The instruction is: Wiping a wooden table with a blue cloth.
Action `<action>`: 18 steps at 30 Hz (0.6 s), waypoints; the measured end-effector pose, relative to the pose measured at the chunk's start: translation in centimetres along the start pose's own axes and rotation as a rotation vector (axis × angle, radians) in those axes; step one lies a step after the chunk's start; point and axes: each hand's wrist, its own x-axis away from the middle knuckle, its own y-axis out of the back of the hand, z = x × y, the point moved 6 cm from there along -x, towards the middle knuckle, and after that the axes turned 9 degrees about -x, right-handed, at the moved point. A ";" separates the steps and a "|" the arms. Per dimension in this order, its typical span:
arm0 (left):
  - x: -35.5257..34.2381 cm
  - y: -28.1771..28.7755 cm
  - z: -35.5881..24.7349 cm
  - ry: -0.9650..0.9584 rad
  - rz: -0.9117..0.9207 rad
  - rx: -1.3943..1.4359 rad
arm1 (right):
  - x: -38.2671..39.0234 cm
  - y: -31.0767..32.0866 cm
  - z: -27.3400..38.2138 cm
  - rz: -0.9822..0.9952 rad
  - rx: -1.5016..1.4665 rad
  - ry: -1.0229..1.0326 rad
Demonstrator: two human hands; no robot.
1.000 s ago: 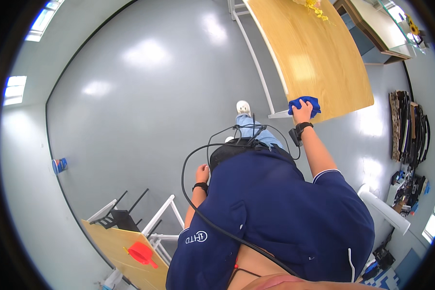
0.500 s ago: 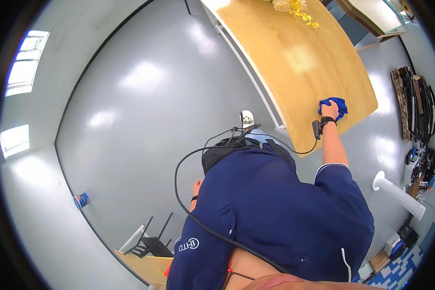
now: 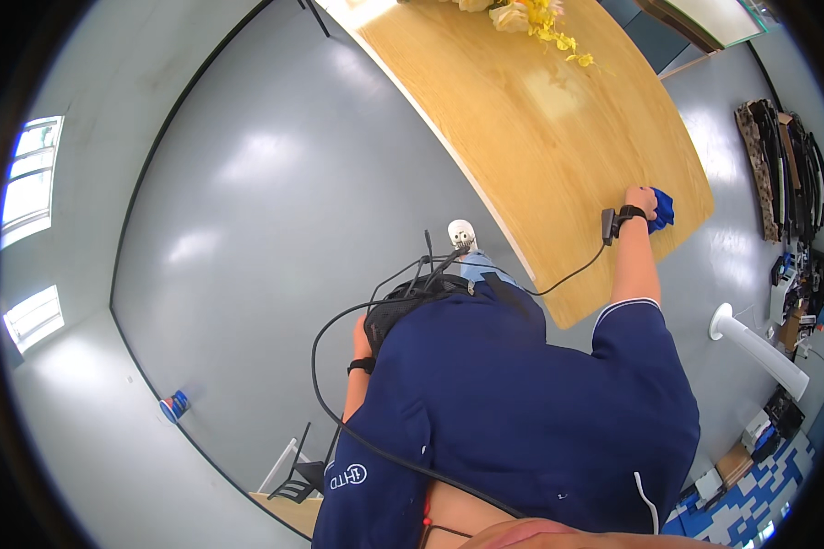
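Moved rightward over the worktop (image 3: 540,137) since the frame of one second ago: right hand (image 3: 642,199) together with blue cloth (image 3: 665,210), from the left edge to just beside the right corner of the near end. Turned also somewhat, with more of the yellow flowers (image 3: 568,41) now in sight at the top.

Grasping the crumpled blue cloth with right hand, fingers bent over it, resting upon the wooden surface. Can see one part of the cloth coming out at the right side of the hand; cannot see clearly the fingertips. Wearing at the right wrist a black device (image 3: 608,226), with a thin black cable (image 3: 572,278) running from it back to the waist, across the worktop.

Keeping left hand (image 3: 362,337) low at the side of the body, just beside a black mesh bag (image 3: 389,316); cannot tell whether released or clenched, because of hidden fingers. Wearing also a black band (image 3: 361,366) on the left wrist, and a dark blue shirt (image 3: 522,393).

Below, on the grey floor (image 3: 275,201), a white shoe (image 3: 461,233). Along the left wall (image 3: 82,366), a blue container (image 3: 174,405). At lower left, a black chair (image 3: 309,476) near a second wooden table (image 3: 284,511), partly outside the view. Right of the worktop, well apart from the cloth, a white column-like object (image 3: 760,352).
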 end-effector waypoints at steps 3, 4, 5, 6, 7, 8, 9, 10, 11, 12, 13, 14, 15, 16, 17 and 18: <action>0.4 -0.2 4.9 0.110 -0.014 -0.058 | -1.9 -2.0 4.6 0.034 -0.036 0.090; 1.0 -0.1 6.3 0.145 -0.022 -0.077 | -2.0 -3.2 6.5 0.064 -0.037 0.164; 1.3 0.0 7.3 0.176 -0.029 -0.090 | -1.1 -3.6 9.2 0.087 0.017 0.227; 1.5 -0.6 8.4 0.197 -0.029 -0.094 | -2.8 -4.7 11.1 0.008 0.010 0.397; 2.0 0.1 9.3 0.224 -0.029 -0.114 | -1.9 -6.0 12.5 -0.012 -0.023 0.432; 2.5 0.7 10.1 0.244 -0.027 -0.135 | -0.3 -6.8 14.3 0.011 -0.062 0.457; 2.9 1.1 10.7 0.257 -0.023 -0.150 | 0.8 -7.7 16.2 0.041 -0.069 0.517; 2.9 1.5 11.0 0.266 -0.018 -0.167 | 2.6 -8.3 17.9 0.082 -0.092 0.566; 2.9 1.9 11.2 0.270 -0.008 -0.186 | 3.2 -10.0 19.0 0.122 -0.143 0.658; 2.1 -0.3 11.2 0.277 -0.002 -0.186 | 4.0 -10.3 21.1 0.137 -0.133 0.746; 2.0 0.0 11.4 0.272 0.001 -0.178 | 4.9 -10.6 22.6 0.162 -0.099 0.833; 1.5 0.4 11.5 0.270 0.009 -0.192 | 6.6 -11.9 23.2 0.168 -0.078 0.970; 1.0 0.6 11.2 0.265 0.018 -0.207 | 9.0 -12.4 23.6 0.201 -0.088 1.077; 0.4 0.6 10.8 0.252 0.028 -0.212 | 11.5 -12.0 24.0 0.237 -0.049 1.116; -0.5 0.7 10.4 0.238 0.043 -0.220 | 13.4 -11.9 23.9 0.299 -0.002 1.170; -1.3 0.9 10.0 0.223 0.059 -0.228 | 14.9 -11.7 23.3 0.307 0.018 1.186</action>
